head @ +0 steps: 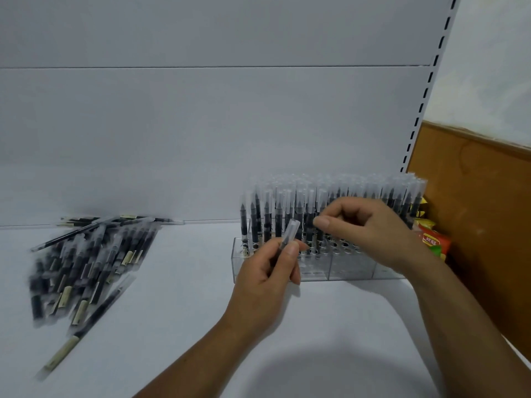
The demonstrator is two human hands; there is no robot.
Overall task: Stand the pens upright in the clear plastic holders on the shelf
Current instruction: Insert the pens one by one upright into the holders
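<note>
Dozens of pens stand in the holders, a loose pile waits at left; left hand grips one pen, right hand curls among them, grasp unclear.

Two bare hands held close together, forearms reaching in from below.
The left hand curls its fingers and thumb round a pen, gripping it at a tilt. The right hand sits higher, fingers curled, thumb tip against the index finger; whether it pinches anything is unclear.
</note>
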